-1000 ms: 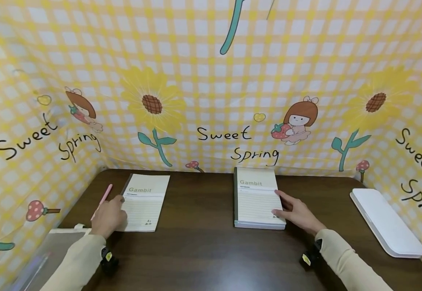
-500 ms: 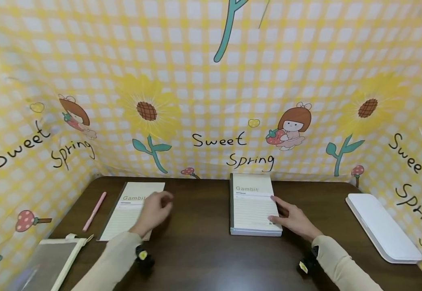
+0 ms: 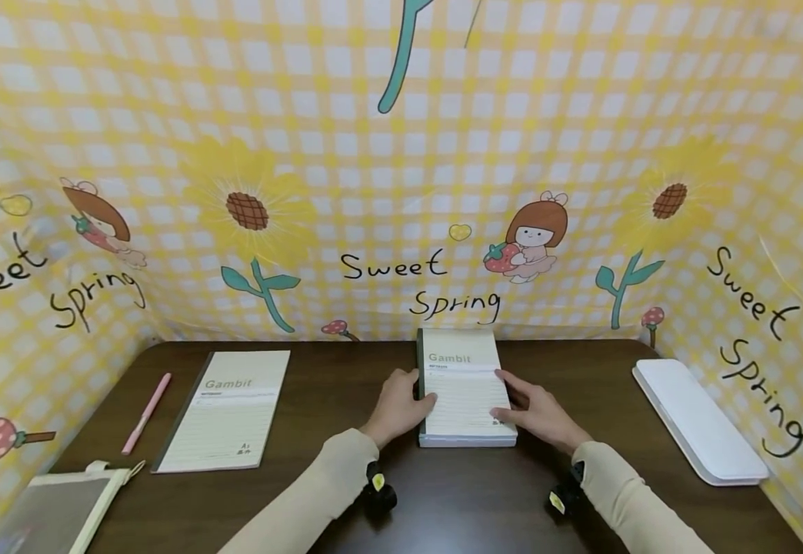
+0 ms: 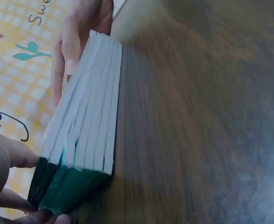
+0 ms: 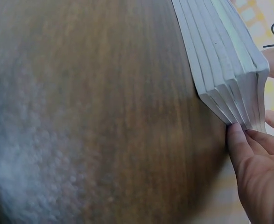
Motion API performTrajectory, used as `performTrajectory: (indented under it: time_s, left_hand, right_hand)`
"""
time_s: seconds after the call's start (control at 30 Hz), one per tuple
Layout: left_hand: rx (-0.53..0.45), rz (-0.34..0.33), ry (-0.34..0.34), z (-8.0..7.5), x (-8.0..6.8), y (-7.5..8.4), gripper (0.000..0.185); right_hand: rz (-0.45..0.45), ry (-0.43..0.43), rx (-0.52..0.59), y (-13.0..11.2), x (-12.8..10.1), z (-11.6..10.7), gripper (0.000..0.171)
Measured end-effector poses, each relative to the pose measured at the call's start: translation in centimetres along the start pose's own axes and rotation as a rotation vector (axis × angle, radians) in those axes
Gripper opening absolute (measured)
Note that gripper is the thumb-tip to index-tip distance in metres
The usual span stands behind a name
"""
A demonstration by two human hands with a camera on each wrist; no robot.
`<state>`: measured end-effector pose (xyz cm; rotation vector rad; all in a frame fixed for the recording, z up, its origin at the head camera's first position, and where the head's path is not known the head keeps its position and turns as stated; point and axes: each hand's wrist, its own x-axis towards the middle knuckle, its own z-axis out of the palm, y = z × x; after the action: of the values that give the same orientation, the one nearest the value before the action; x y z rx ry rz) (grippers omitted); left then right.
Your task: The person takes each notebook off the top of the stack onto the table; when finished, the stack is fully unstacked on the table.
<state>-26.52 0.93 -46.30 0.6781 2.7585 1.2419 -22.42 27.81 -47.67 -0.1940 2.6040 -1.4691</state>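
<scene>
Both hands sit at a stack of notebooks (image 3: 466, 392) lying flat on the dark wooden table (image 3: 346, 492), close to the backdrop. Left hand (image 3: 398, 408) is on the stack's green spine side; thumb lies over the top cover edge, fingers curl against the spine. The left wrist view shows fingertips (image 4: 15, 156) pressed to the dark green spines of the stack (image 4: 80, 135). Right hand (image 3: 536, 408) is on the opposite, open-page side; thumb rests on the top cover, fingers bend around the page edges. In the right wrist view the fingers (image 5: 242, 144) touch the near corner of the stack (image 5: 225, 70); about 6 or 7 notebooks show there, though blur makes the count uncertain. The stack is between the 2 hands, gripped from both sides, bottom apparently in contact with the table. Well to the left of the left hand: 1 single notebook (image 3: 228, 412) marked "Gambit", then a pink pen (image 3: 145, 413) beyond it, and a mesh pouch (image 3: 48, 512) nearer the person. Well to the right of the right hand: a white flat case (image 3: 699, 423).
</scene>
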Motion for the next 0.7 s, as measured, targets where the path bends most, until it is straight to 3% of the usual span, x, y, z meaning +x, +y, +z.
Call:
performTrajectory:
  time_s: [0.33,0.4,0.53,0.6,0.7]
  left_hand:
    - [-0.121,-0.022,0.077,-0.6,0.4,1.4,0.05]
    - [-0.222,-0.075,0.073,-0.6,0.6,1.7,0.049]
    - [-0.489,-0.255,0.014,-0.4,0.9,2.1,0.051]
    - [-0.56,-0.324,-0.018,-0.3,0.9,2.1,0.055]
    - [-0.588,-0.35,-0.02,-0.2,1.1,1.9,0.06]
  right_hand:
    - [-0.004,-0.01,-0.026,-0.6,-0.2,-0.5,0.084]
    - [-0.016,-0.011,-0.03,-0.6,-0.1,-0.6,0.083]
    - [-0.02,-0.004,-0.031,-0.4,-0.1,-0.3,0.083]
    - [-0.018,-0.003,-0.033,-0.3,-0.1,-0.1,0.083]
    - [-0.029,-0.005,-0.059,-0.1,-0.4,0.1,0.082]
